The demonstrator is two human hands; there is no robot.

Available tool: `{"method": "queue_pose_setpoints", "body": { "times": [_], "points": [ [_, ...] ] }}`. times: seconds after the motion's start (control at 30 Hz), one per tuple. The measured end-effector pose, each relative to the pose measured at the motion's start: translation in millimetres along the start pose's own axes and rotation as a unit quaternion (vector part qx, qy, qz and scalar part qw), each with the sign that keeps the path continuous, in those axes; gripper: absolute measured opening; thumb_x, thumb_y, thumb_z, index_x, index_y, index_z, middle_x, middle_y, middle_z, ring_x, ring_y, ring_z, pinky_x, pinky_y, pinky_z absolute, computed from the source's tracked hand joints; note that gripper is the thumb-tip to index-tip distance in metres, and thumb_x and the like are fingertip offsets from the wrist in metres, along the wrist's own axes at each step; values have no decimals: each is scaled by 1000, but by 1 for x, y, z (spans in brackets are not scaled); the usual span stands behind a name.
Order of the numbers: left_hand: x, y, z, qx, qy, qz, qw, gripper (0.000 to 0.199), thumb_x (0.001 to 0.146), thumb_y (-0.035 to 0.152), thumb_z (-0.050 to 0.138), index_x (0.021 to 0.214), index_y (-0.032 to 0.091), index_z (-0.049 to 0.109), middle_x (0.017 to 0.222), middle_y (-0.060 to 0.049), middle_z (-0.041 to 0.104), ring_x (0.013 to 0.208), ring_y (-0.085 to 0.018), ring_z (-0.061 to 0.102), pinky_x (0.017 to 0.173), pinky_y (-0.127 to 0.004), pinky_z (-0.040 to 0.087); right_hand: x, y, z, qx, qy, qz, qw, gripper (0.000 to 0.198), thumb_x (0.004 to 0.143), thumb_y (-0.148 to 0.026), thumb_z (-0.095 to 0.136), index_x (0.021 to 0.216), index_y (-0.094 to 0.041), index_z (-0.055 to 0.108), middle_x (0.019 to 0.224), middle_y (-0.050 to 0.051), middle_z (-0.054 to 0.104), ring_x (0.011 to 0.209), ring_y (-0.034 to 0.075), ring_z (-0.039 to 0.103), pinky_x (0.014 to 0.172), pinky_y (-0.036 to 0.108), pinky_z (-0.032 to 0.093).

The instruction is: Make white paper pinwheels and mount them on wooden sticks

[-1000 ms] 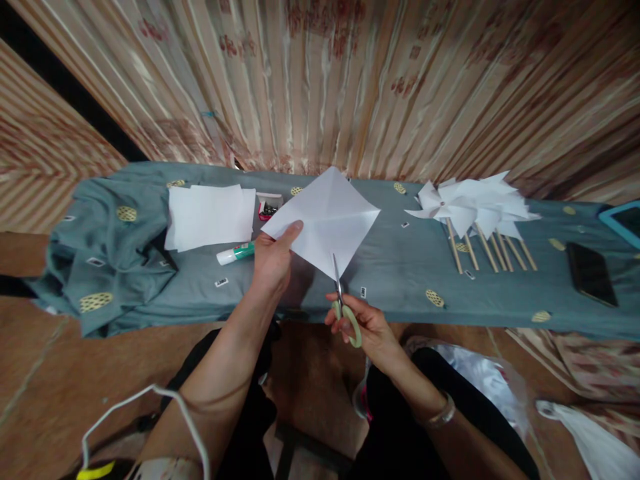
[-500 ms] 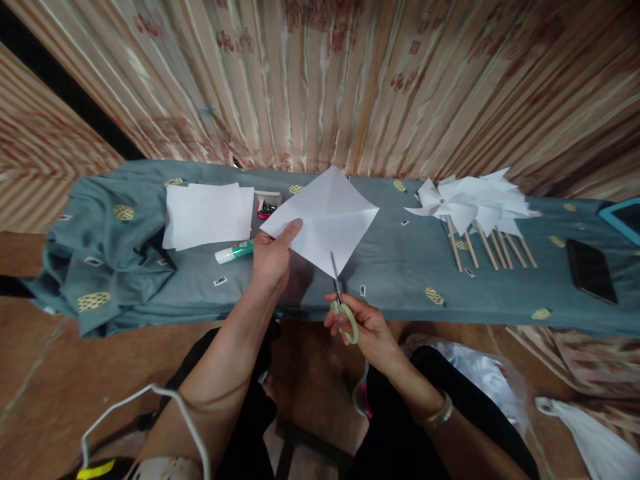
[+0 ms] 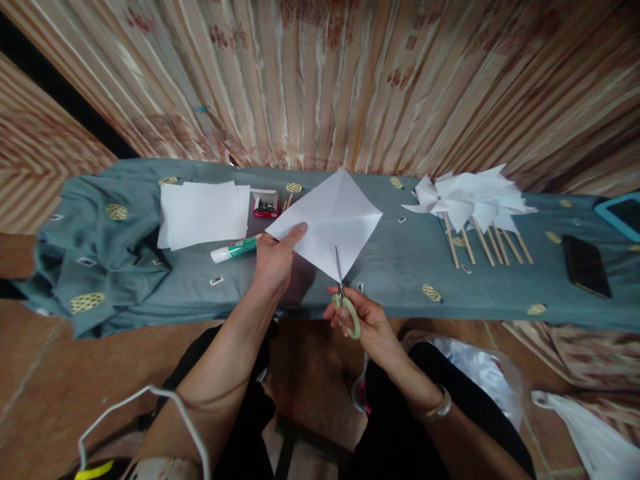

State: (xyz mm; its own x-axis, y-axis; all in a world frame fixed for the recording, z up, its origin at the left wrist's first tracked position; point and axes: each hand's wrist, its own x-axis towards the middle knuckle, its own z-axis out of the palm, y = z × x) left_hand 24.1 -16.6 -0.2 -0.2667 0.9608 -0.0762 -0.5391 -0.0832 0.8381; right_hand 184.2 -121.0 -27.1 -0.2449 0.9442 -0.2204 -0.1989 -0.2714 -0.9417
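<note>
Left hand (image 3: 277, 255) gripping creased white paper (image 3: 325, 217) at its left corner; right hand (image 3: 367, 320) holding scissors (image 3: 346, 310), blades at the near corner.

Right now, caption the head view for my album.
The left hand holds creased paper while the right hand holds scissors at the paper's near corner, pinwheels lying off to the right.

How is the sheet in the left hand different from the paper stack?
The held sheet is gripped by the left hand; the paper stack rests on the cloth. The held sheet points a corner toward the wearer; the paper stack presents an edge. Both are white.
</note>
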Motion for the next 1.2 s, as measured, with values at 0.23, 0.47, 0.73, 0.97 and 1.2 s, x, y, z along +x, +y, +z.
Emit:
{"method": "queue_pose_setpoints", "body": {
  "times": [0.23,0.47,0.73,0.97,1.2],
  "points": [
    [0,0,0,-5,-1,1,1000,36,55,24,88,88,14,75,84,-5,78,75,-19,71,79,-31,56,1,5,1,10,15,9,1000,44,74,-50,80,106,-22,67,75,0,71,57,11,59,49,23,45],
    [0,0,0,5,-1,-4,1000,39,56,25,88,91,13,75,83,-5,77,75,-19,71,78,-31,56,1,2,3,17,21,16,999,45,71,-51,82,103,-22,67,72,0,71,54,10,58,44,21,40],
    [-3,-2,2,5,-2,-12,1000,32,55,24,87,83,13,75,80,-5,77,72,-18,70,78,-31,57,-1,0,2,7,17,-13,1000,45,78,-55,74,106,-21,68,76,3,71,58,11,58,47,22,41],
    [-7,-4,3,24,-14,-25,999,30,57,26,86,81,13,74,80,-5,76,73,-19,70,80,-34,57,0,-3,2,10,27,-12,1000,46,76,-56,76,104,-21,69,73,2,69,57,11,58,46,22,40],
    [-7,-4,4,22,-12,-25,999,30,56,26,87,80,14,73,80,-5,76,75,-20,71,83,-36,57,1,-2,3,25,44,-3,999,46,72,-53,80,102,-21,69,70,0,68,53,9,56,44,22,40]
  ]
}}
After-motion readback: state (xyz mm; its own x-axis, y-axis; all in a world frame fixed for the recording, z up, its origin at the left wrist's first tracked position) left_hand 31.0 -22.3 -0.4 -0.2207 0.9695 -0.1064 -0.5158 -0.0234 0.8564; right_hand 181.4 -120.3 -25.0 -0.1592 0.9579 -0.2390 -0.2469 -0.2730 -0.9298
